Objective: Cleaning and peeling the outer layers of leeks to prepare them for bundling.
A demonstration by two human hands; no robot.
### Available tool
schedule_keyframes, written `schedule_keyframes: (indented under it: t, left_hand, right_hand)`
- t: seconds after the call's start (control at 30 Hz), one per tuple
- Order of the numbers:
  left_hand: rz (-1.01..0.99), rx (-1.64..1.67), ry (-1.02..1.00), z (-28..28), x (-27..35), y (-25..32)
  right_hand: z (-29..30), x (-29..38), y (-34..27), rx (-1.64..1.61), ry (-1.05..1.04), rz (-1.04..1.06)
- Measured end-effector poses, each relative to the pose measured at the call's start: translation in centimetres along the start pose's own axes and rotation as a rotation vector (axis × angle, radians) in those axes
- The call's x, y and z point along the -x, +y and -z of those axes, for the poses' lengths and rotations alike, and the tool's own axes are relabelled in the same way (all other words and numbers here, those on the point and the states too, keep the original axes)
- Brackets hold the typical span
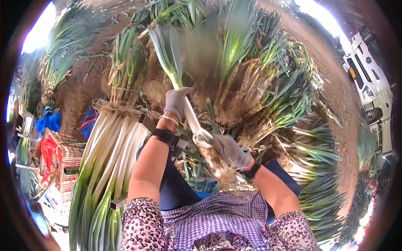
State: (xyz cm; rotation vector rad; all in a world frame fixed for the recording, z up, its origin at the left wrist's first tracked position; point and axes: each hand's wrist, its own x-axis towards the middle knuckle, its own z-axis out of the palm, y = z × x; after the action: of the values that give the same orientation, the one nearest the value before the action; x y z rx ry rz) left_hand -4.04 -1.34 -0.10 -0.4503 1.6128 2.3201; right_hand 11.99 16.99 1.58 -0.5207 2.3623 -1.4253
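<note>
A single leek [190,113] slants across the middle, its green leaves pointing up and away and its shaggy roots low and to the right. My gloved left hand [177,102] is closed around it where the white shaft turns green. Lower down, my gloved right hand [230,152] grips loose outer sheath layers near the root end, where brownish skin hangs apart from the bare white shaft. Both gloves look grey and soiled. Beside my left arm, several leeks with clean white shafts [110,147] lie side by side on a metal frame [119,202].
Bundles of unpeeled leeks [241,47] with dirty roots stand ahead on bare soil. To the right, more leeks [314,157] lie in a long row. A woven basket [67,163] with red plastic material [50,153] is at the left. A white truck [372,78] stands far right.
</note>
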Motion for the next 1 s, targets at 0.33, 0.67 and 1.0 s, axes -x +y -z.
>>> schedule_keyframes:
  t: [0.33,0.67,1.0]
  left_hand:
    - [0.106,0.421,0.150,-0.3,-3.8,-2.6]
    - [0.103,0.079,0.299,-2.7,-4.7,-8.9]
    - [0.036,0.126,0.316,-3.0,-8.3,-11.0]
  right_hand:
    - [-1.7,9.2,2.0,0.165,0.362,-0.315]
    - [-1.6,11.2,-2.0,0.227,0.360,-0.275]
    - [2.7,16.1,1.4,0.569,0.177,-0.658]
